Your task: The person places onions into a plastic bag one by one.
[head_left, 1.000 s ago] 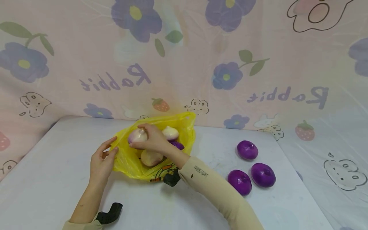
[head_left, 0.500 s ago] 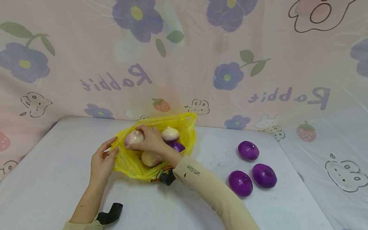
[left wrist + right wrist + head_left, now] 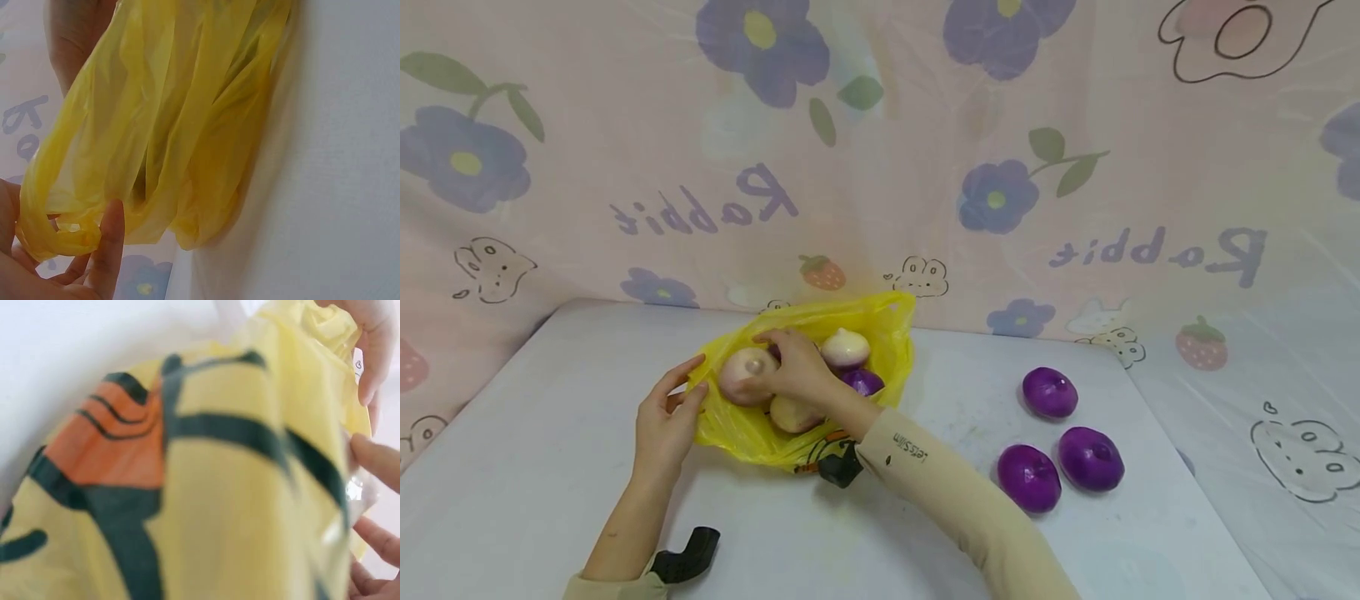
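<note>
A yellow plastic bag [image 3: 737, 437] lies with its mouth spread on the table. My left hand [image 3: 666, 421] pinches the bag's left edge; in the left wrist view the fingers [image 3: 109, 247] and the bunched handle overlap. Reaching into the bag, my right hand [image 3: 801, 367] has its thumb over a pale pinkish onion [image 3: 741, 379], its other fingers loosely spread above. In the bag beside it are a white-topped onion [image 3: 846, 346], a purple onion [image 3: 863, 382] and a tan-bottomed onion [image 3: 793, 414]. The right wrist view mostly shows the bag's printed side [image 3: 212, 462].
To the right on the white table [image 3: 917, 533] sit three purple onions: one at the back [image 3: 1049, 392], one at the front [image 3: 1028, 478] and one farther right [image 3: 1091, 459]. A printed curtain [image 3: 880, 183] hangs behind the table.
My right hand has moved the pale onion left and down within the bag, and its fingers have loosened from it. The left hand stays on the bag's edge.
</note>
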The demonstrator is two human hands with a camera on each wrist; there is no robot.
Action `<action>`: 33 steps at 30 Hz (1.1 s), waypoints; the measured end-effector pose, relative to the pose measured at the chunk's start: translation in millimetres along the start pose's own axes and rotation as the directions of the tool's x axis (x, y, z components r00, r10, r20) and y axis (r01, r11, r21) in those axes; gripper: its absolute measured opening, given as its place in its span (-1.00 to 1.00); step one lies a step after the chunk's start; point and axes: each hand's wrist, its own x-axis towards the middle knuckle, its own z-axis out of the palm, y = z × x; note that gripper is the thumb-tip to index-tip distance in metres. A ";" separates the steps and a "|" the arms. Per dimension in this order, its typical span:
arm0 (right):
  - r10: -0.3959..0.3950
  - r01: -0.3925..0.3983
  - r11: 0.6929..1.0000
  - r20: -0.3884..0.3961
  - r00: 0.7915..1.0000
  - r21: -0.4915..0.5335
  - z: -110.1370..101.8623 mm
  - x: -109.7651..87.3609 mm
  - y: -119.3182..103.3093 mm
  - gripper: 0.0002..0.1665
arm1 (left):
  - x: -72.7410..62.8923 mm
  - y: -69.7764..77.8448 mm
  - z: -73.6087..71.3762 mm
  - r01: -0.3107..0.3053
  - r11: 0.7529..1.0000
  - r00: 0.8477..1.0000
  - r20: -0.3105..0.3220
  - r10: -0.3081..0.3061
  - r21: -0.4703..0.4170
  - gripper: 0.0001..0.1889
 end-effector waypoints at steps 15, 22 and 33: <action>0.020 -0.021 0.998 0.023 1.000 0.063 5.1 -0.9 4.5 -0.44 | -0.6 2.0 3.0 0.006 1.000 1.000 0.020 -0.006 -0.006 -0.55; 0.024 -0.028 0.988 0.026 0.999 0.152 5.5 -3.3 12.0 -0.40 | -0.9 1.0 2.3 0.003 1.000 1.000 0.005 -0.003 0.014 -0.55; 0.015 -0.006 0.945 -0.026 1.000 0.326 -5.9 -14.8 25.4 -0.41 | -1.3 1.2 0.7 0.011 1.000 1.000 -0.001 -0.011 0.017 -0.55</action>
